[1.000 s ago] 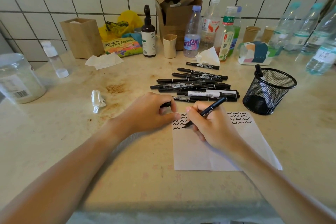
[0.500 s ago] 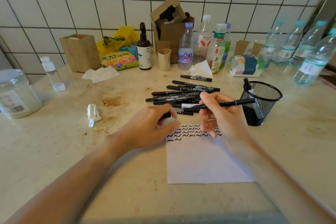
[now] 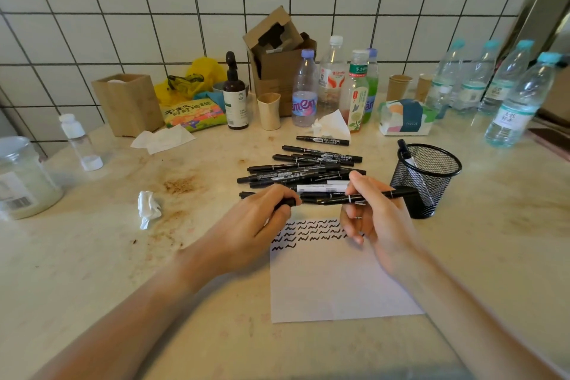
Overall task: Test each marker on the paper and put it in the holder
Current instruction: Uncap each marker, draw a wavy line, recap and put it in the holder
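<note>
My right hand (image 3: 374,213) holds a black marker (image 3: 367,197) level above the top of the white paper (image 3: 333,281), its bare tip pointing left. My left hand (image 3: 256,222) pinches the marker's black cap (image 3: 288,202), a short way from that tip. Rows of black squiggles (image 3: 308,231) cover the paper's top edge. A pile of several black markers (image 3: 302,168) lies just beyond my hands. The black mesh holder (image 3: 427,179) stands to the right with one marker (image 3: 405,151) leaning inside.
Along the tiled wall stand water bottles (image 3: 512,102), a tissue pack (image 3: 404,117), an open cardboard box (image 3: 279,62), a brown dropper bottle (image 3: 235,95) and a wooden box (image 3: 128,103). A crumpled tissue (image 3: 148,208) and a plastic jar (image 3: 21,179) sit at the left.
My right hand lifted the marker off the paper after drawing a squiggle and turned it level. It then brought the tip leftward toward the cap in my left hand.
</note>
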